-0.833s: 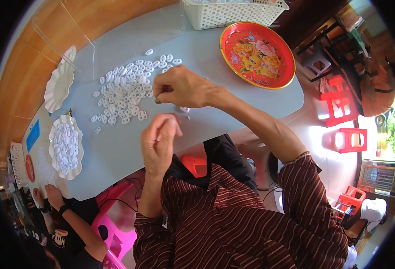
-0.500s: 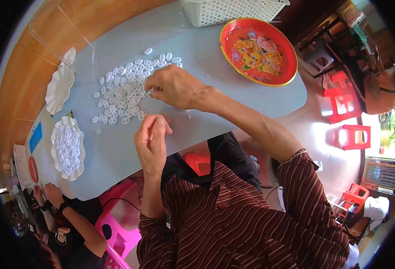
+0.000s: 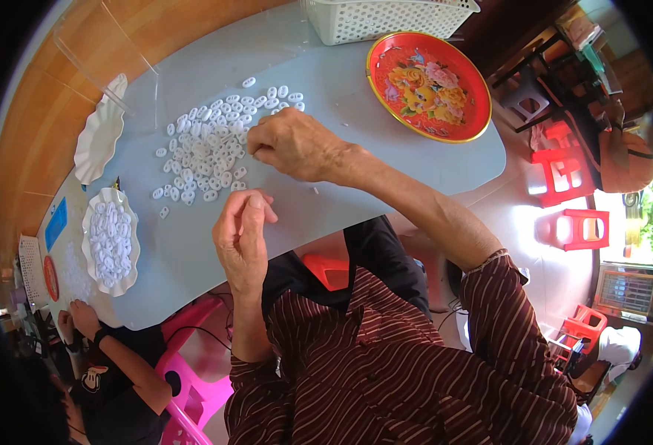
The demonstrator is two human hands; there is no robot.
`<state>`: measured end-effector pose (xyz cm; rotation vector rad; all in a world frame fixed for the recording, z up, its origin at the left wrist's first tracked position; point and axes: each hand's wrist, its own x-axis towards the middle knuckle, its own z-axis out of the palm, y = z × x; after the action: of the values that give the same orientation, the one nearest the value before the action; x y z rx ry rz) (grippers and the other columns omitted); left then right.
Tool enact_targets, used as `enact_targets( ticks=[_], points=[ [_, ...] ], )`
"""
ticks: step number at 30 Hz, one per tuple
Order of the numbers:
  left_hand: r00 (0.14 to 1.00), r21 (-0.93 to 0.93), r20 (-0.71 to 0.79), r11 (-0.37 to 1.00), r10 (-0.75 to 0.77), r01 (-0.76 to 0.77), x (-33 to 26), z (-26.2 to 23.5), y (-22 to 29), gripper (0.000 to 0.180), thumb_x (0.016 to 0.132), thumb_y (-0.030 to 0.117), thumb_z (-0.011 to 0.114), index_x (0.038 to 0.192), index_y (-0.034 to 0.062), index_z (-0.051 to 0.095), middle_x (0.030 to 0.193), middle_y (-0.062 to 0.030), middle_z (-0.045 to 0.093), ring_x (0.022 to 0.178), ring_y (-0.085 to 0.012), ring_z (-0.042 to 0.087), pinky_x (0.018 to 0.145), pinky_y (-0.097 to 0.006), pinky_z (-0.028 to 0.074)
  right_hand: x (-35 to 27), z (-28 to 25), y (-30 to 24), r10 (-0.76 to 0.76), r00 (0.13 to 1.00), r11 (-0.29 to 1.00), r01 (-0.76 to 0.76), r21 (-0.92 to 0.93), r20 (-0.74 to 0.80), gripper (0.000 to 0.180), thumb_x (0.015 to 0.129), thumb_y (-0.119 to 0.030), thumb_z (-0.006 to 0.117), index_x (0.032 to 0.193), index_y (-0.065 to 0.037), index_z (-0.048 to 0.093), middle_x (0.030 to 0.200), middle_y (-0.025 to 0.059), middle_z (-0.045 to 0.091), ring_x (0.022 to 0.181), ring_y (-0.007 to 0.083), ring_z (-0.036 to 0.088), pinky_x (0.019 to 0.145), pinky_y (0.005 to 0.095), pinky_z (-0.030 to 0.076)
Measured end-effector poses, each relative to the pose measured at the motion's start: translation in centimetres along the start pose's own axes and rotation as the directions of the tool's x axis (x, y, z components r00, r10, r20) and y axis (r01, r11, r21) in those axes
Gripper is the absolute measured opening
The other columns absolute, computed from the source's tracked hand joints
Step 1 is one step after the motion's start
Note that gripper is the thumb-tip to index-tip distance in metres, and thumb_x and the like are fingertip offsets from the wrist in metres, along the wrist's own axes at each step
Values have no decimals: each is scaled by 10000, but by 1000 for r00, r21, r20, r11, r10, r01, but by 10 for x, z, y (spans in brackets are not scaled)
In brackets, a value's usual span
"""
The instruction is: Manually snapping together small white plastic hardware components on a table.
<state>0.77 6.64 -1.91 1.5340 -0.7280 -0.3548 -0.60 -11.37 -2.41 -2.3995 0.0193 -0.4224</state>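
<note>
Reaching past the bench's (image 3: 171, 256) front edge, right hand (image 3: 291, 145) and left hand (image 3: 242, 241) curl near pieces (image 3: 206, 148) seemingly heaped for access, grip unclear.

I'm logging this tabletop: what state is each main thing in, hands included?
White oval pieces: loosely piled, some scattered
Left hand: partly curled, any hold unclear
Right hand: curled beside the pile, grip hidden
Near scalloped dish: heaped with similar pieces
Far scalloped dish: white inside showing
Red floral tray: face up
White perforated basket: upright, partly out of frame
</note>
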Motion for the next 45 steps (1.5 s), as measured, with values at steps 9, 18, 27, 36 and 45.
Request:
enact_targets(
  ticks=[9,18,27,36,45],
  points=[
    [995,47,-71,997,-63,66,-11,-11,3,205,918,160,504,863,-27,569,750,-60,568,670,-89,477,660,-238,398,10,10,-19,-21,977,992,47,-118,212,117,773,-73,604,875,-20,626,868,151,620,817,335,610,723,428,503],
    [999,58,-38,998,-7,9,-1,-7,0,217,919,178,503,853,-20,562,730,-53,550,699,-105,492,666,-252,402,-2,0,-14,-19,988,981,48,-188,153,71,770,-58,610,802,4,597,801,158,626,752,339,614,663,407,504],
    [999,47,-8,998,-48,48,22,15,6,248,922,224,501,898,-12,573,683,-34,537,681,-99,480,633,-246,387,-30,-41,-20,146,978,832,-203,516,150,99,817,-80,625,812,18,633,608,25,568,558,75,507,514,241,424],
    [999,86,44,996,-27,23,26,39,10,226,907,208,521,906,-4,598,723,-30,578,639,-81,465,574,-228,362,-57,-52,-14,236,971,727,-207,655,45,114,821,-47,581,864,39,643,687,67,628,616,98,558,560,256,470],
    [995,-123,89,991,-51,62,15,62,6,144,853,92,504,799,-24,571,653,-50,533,666,-118,505,638,-251,402,-78,-90,11,116,911,983,-49,176,-396,60,750,-54,620,795,-24,643,645,109,617,569,192,613,568,308,487]
  ],
)
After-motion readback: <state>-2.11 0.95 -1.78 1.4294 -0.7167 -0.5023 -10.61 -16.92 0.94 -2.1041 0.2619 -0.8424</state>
